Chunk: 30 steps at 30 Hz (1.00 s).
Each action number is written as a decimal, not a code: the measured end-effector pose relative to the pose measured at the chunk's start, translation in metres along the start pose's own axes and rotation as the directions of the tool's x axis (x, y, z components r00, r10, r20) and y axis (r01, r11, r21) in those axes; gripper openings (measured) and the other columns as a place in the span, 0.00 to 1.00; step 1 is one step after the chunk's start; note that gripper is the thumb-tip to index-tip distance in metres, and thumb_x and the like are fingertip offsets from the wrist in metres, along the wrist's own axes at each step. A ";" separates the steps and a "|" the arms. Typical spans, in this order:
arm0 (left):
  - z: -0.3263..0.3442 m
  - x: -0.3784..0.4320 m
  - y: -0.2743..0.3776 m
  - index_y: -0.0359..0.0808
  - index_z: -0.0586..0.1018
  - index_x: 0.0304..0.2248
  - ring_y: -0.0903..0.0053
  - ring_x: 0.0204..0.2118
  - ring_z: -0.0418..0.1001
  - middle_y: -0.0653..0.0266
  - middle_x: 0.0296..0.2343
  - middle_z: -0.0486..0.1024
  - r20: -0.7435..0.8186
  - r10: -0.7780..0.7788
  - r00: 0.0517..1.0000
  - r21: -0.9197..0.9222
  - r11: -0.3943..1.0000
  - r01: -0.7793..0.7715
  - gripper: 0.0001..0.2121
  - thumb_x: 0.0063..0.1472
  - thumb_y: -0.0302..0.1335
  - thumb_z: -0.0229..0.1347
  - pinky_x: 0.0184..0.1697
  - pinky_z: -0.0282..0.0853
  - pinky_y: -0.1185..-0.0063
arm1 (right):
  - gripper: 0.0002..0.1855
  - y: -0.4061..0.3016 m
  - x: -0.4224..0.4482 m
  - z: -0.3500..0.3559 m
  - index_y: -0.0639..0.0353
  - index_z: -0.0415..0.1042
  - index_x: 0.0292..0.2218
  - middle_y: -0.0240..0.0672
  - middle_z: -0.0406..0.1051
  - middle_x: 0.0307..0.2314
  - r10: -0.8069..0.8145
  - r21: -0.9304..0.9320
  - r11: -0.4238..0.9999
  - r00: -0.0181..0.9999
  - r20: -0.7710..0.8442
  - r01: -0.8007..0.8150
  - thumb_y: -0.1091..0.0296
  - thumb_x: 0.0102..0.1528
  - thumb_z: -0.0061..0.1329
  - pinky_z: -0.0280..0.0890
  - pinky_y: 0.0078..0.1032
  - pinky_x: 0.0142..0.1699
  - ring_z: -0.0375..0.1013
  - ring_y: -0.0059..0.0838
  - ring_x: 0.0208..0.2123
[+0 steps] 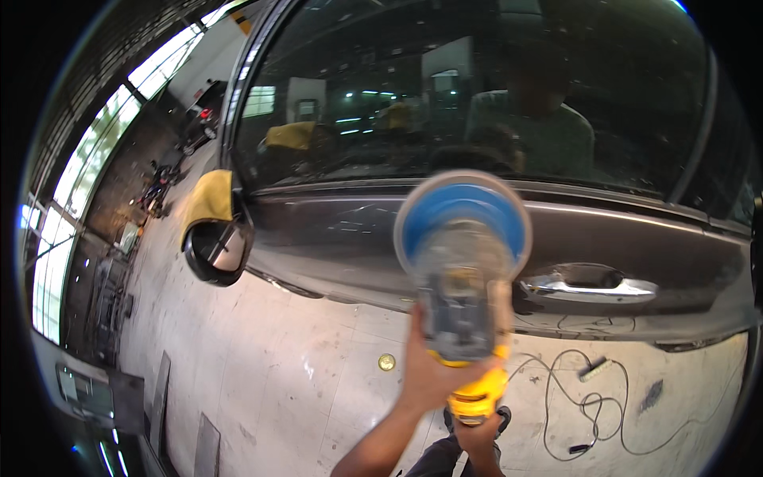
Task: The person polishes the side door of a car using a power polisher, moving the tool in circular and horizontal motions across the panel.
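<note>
A yellow and grey power polisher [462,325] with a round blue backing pad [417,223] spans the middle of the head view. My left hand [438,372] wraps around the tool's body behind its head. Lower down, my right hand [478,432] grips the yellow rear end. The pad is at the upper part of a dark grey car door [334,238], just under the window glass [369,137]. Its working face is hidden and its rim is blurred; contact with the paint cannot be told. Right of the polisher is the chrome door handle [596,290].
A yellow cloth [208,197] is draped over the side mirror [217,253]. On the pale floor [286,369] lie a looped black cable [548,417], a power strip [596,369] and a small round tin [386,362]. Flat panels [207,447] lie at lower left.
</note>
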<state>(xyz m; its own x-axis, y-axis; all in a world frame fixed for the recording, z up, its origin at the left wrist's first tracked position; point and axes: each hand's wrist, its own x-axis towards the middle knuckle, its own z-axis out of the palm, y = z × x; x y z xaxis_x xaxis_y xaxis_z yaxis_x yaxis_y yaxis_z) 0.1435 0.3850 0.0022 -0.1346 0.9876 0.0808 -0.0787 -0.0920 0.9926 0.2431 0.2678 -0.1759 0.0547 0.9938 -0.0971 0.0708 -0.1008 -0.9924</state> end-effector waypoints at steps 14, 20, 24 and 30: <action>-0.132 0.024 -0.014 0.30 0.65 0.45 0.75 0.38 0.72 0.61 0.36 0.72 -0.207 0.060 0.976 -0.111 0.990 -0.084 0.33 0.38 0.27 0.66 0.44 0.68 0.78 | 0.16 -0.006 0.026 0.106 0.55 0.73 0.29 0.42 0.73 0.21 0.026 -0.199 0.980 0.997 0.074 -0.011 0.64 0.35 0.58 0.68 0.33 0.32 0.74 0.43 0.26; -0.224 0.030 -0.031 0.29 0.61 0.50 0.67 0.45 0.68 0.57 0.44 0.67 -0.383 0.104 0.918 0.018 0.994 -0.105 0.39 0.45 0.46 0.62 0.48 0.65 0.74 | 0.26 -0.037 0.048 0.151 0.57 0.67 0.40 0.43 0.73 0.22 0.085 -0.378 0.925 0.955 0.283 0.029 0.61 0.37 0.55 0.68 0.35 0.30 0.73 0.43 0.25; -0.243 0.031 -0.038 0.27 0.63 0.49 0.67 0.43 0.70 0.57 0.42 0.69 -0.407 0.089 0.909 -0.016 0.994 -0.105 0.37 0.47 0.47 0.60 0.47 0.66 0.73 | 0.29 -0.045 0.049 0.153 0.57 0.64 0.43 0.41 0.73 0.22 0.116 -0.477 0.876 0.931 0.347 0.069 0.61 0.38 0.54 0.67 0.39 0.28 0.73 0.44 0.22; -0.198 0.027 -0.019 0.30 0.60 0.51 0.69 0.45 0.67 0.58 0.44 0.67 -0.367 0.034 0.930 -0.096 0.993 -0.075 0.39 0.42 0.39 0.64 0.49 0.63 0.74 | 0.30 -0.031 0.026 0.137 0.56 0.64 0.43 0.40 0.73 0.21 0.136 -0.425 0.905 0.951 0.277 -0.005 0.60 0.37 0.56 0.67 0.37 0.29 0.73 0.42 0.24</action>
<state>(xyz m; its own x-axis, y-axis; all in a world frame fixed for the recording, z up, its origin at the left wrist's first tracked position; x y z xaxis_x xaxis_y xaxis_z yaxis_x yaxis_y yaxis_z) -0.0538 0.3886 -0.0323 -0.4901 0.8683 0.0762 -0.1630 -0.1771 0.9706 0.1060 0.3028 -0.1585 -0.2145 0.9448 -0.2479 0.4868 -0.1166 -0.8657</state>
